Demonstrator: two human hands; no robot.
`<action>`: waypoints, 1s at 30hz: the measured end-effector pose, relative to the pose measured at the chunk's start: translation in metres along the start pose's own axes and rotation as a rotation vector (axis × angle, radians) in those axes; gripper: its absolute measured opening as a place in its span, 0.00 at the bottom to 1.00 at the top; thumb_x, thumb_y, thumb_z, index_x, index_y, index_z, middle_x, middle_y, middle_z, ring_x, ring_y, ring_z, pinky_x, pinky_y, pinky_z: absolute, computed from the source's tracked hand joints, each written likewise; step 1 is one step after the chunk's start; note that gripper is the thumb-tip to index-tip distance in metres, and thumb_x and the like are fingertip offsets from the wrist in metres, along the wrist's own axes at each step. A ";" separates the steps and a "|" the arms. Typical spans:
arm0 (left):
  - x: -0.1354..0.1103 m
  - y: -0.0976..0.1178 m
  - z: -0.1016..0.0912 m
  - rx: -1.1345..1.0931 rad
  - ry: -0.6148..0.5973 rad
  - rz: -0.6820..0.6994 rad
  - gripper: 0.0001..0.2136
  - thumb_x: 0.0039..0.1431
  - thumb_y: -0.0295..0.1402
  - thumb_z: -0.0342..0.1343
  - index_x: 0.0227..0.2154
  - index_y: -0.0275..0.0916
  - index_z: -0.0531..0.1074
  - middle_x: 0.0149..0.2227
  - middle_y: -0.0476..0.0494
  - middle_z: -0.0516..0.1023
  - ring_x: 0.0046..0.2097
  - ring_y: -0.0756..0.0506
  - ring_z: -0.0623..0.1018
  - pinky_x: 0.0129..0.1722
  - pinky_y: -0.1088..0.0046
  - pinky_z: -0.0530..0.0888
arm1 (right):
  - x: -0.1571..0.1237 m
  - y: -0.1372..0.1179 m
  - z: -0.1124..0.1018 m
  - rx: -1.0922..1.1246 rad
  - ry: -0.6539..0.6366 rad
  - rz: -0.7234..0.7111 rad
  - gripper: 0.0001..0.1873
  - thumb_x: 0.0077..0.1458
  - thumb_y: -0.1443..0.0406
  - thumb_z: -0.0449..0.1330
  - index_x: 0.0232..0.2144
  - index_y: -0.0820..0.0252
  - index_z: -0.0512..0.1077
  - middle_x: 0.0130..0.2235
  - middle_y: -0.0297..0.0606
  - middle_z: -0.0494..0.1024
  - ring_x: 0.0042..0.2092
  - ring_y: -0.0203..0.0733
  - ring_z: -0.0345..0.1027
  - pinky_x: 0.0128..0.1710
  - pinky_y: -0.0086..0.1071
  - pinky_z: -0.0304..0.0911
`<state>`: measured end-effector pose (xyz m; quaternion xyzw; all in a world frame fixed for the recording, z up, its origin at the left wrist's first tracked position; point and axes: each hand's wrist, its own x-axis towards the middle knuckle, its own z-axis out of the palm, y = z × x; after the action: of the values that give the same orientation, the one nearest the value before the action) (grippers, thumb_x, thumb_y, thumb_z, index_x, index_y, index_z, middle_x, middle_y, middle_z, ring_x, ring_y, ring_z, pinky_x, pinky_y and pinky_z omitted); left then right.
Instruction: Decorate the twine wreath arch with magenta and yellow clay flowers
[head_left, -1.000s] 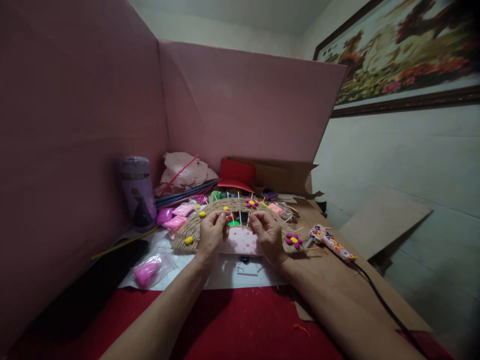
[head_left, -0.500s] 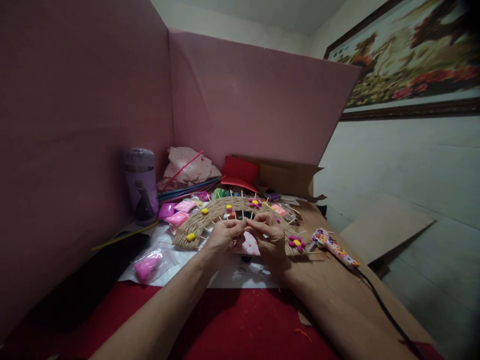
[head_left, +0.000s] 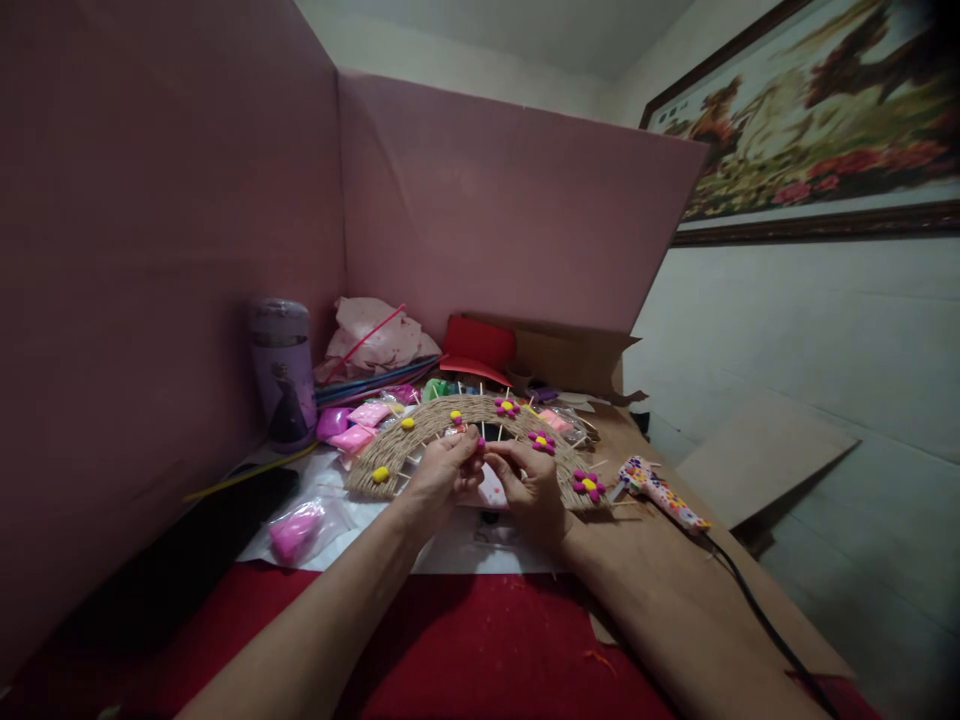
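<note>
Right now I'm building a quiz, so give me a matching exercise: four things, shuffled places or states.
1 Lilac cylindrical bottle
2 Flower-patterned glue gun
3 Curved tan twine arch
4 Small magenta piece

A On brown board
B At the left hand
C Left of crumpled pink fabric
D Bearing magenta-yellow flowers

1-C, 2-A, 3-D, 4-B

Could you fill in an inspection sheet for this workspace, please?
Surface: red cloth, white sheet, brown cardboard
Job's things: curved tan rope-covered arch bearing magenta-petalled flowers and yellow ovals; small magenta piece
Clutter: clear plastic bag with pink lump, pink packets, lilac cylindrical bottle
Hands: left hand pinches the piece; right hand close beside it, contact unclear
Cables: black cable from white floral-patterned glue gun
Surroundings: pink panels, framed colourful picture, pale wall
</note>
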<state>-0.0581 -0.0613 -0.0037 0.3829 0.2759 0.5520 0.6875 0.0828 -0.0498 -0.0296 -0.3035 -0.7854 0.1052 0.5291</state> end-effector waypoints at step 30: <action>0.000 0.035 -0.020 -0.314 0.153 0.037 0.10 0.59 0.30 0.49 0.23 0.38 0.59 0.17 0.55 0.59 0.15 0.57 0.58 0.12 0.85 0.54 | 0.049 -0.055 -0.074 0.045 0.883 -0.384 0.27 0.59 0.62 0.54 0.12 0.57 0.49 0.15 0.25 0.49 0.16 0.28 0.44 0.17 0.30 0.43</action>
<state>-0.0929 -0.0532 0.0140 0.2326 0.2306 0.6285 0.7055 0.1159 -0.0763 0.0661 -0.1573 -0.5249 -0.1164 0.8284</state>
